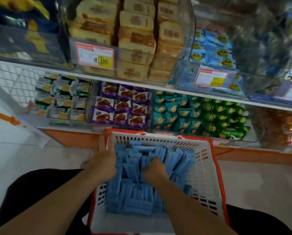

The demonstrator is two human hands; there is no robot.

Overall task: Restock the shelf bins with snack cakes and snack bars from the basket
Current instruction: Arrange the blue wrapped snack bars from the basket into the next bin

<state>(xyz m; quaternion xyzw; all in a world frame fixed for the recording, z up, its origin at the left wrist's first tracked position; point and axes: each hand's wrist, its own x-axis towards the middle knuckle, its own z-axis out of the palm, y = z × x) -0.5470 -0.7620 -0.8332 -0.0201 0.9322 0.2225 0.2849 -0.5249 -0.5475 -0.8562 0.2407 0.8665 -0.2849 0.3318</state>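
My left hand [104, 160] is gripping the basket [208, 160] rim; my right hand [156, 170], just beside it, is clutching blue snack bars [133, 197].

Even, fairly dim indoor light falls from above, with soft shadows under the shelf boards [201, 97]. The upper clear bins [186, 53] catch pale glare and smear with motion blur, most strongly toward the top corners. Wide-angle distortion bends the shelf lines at both side edges. The blue packets [135, 192] in the basket [208, 167] look softly focused.
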